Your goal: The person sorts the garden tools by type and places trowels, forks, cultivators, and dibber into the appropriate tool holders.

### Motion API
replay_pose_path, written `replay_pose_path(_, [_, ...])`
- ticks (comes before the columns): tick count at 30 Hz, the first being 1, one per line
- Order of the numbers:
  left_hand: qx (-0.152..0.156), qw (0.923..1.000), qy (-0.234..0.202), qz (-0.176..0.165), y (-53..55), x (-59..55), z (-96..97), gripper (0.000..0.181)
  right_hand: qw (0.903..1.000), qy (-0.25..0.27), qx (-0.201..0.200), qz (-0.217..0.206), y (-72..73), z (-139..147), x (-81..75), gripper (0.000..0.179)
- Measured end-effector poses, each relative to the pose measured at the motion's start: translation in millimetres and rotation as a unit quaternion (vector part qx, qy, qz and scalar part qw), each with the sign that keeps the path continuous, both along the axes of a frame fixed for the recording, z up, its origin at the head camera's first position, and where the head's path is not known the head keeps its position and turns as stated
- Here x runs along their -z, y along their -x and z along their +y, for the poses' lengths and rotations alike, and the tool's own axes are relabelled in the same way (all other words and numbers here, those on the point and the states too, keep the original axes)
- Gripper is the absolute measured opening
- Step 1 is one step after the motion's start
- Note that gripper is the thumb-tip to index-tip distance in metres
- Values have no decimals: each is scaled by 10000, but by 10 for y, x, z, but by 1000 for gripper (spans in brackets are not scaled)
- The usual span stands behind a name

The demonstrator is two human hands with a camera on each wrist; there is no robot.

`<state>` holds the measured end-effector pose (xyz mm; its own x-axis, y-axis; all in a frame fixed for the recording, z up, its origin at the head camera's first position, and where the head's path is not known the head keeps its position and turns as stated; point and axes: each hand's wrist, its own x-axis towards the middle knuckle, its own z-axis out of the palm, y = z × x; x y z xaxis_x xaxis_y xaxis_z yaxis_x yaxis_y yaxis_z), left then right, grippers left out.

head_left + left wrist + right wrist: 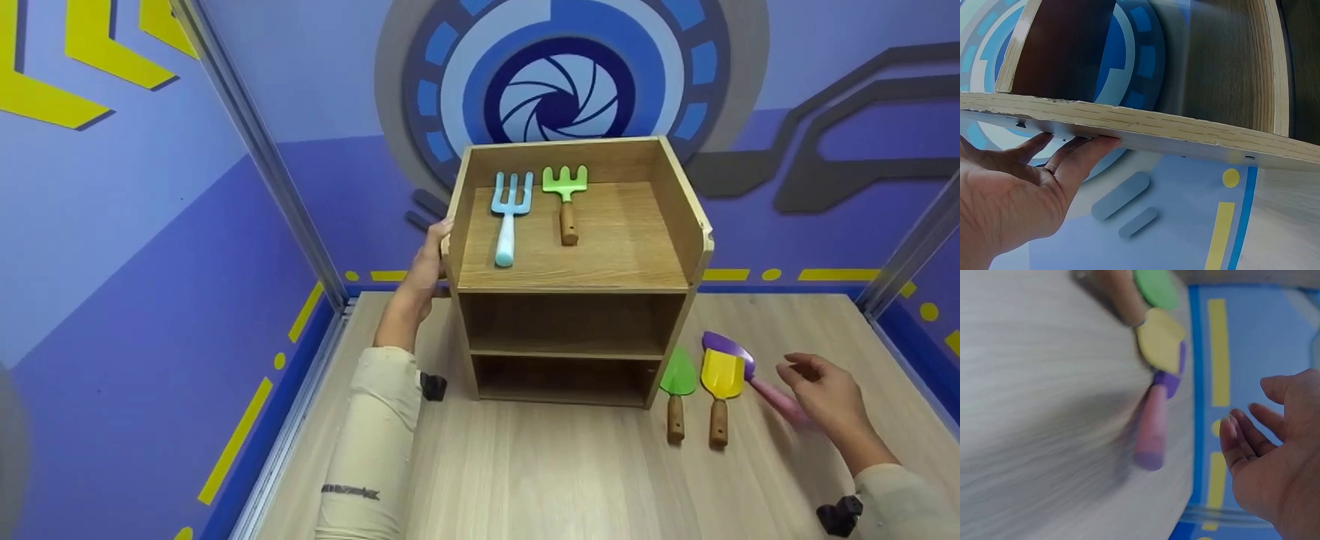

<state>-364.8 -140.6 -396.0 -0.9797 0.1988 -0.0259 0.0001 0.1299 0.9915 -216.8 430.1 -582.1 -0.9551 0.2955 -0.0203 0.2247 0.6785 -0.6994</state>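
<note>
My left hand (427, 262) is at the left side of a small wooden shelf (574, 289). In the left wrist view its fingertips press on the outer face of the side panel (1145, 125). My right hand (825, 394) hovers near the pink handle (1151, 433) of a purple-bladed trowel, fingers loosely bent with nothing between them. The purple blade (716, 343) lies partly under a yellow trowel (722, 373). Left of these is a green trowel (677, 375). On the shelf's top lie a blue hand fork (508, 214) and a green hand fork (565, 191).
Two lower compartments of the shelf face me, one above the other. The shelf stands at the back of a pale wood-grain table (540, 472). Blue printed panels (225, 315) with metal posts (255, 142) enclose the back and sides.
</note>
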Motion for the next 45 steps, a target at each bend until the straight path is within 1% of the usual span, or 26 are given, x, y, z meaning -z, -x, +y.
replay_pose_path(3, [-2, 10000, 52, 4, 6, -2, 9, 74, 9998, 37, -55, -186, -7, 48, 111, 63])
replay_pose_path(6, [-13, 10000, 65, -23, 8, -9, 10, 76, 9989, 10, -73, -470, 4, 68, 179, 63])
replay_pose_path(11, [-75, 10000, 40, -25, 6, -4, 5, 78, 9951, -80, -184, -965, 36, 74, 204, 66])
replay_pose_path(14, [-117, 9999, 11, -21, 7, 2, 5, 80, 9939, -196, -276, -1054, 53, 79, 214, 64])
replay_pose_path(19, [-126, 9999, -42, -94, 8, 12, -2, 84, 9903, -221, -282, -1344, 77, 78, 268, 64])
replay_pose_path(21, [-114, 9999, -29, -91, 8, 18, -2, 82, 9877, -145, -244, -1536, 80, 75, 297, 66])
replay_pose_path(25, [-82, 9999, 47, -44, -4, 16, 2, 79, 9839, 74, -195, -1776, 88, 78, 342, 70])
replay_pose_path(27, [-77, 9999, 29, -74, -9, 12, 4, 80, 9820, 207, -154, -1873, 98, 80, 354, 71])
replay_pose_path(30, [-62, 9999, -25, -96, -10, 0, 2, 81, 9796, 432, -72, -1959, 122, 86, 364, 72])
replay_pose_path(35, [8, 9999, -76, -108, 1, -9, 4, 78, 9739, 1018, -225, -2019, 163, 105, 366, 74])
replay_pose_path(37, [13, 9999, -35, -99, 3, -12, 4, 78, 9663, 1395, -370, -2132, 184, 110, 359, 75])
replay_pose_path(41, [-2, 9999, 3, -126, 4, -15, 0, 82, 9414, 2191, -469, -2521, 226, 116, 356, 79])
replay_pose_path(43, [-7, 9999, -15, -147, 4, -13, -1, 84, 9276, 2614, -405, -2639, 235, 122, 360, 73])
replay_pose_path(45, [2, 9999, -21, -157, 1, -9, -4, 85, 9153, 3016, -351, -2647, 231, 132, 372, 60])
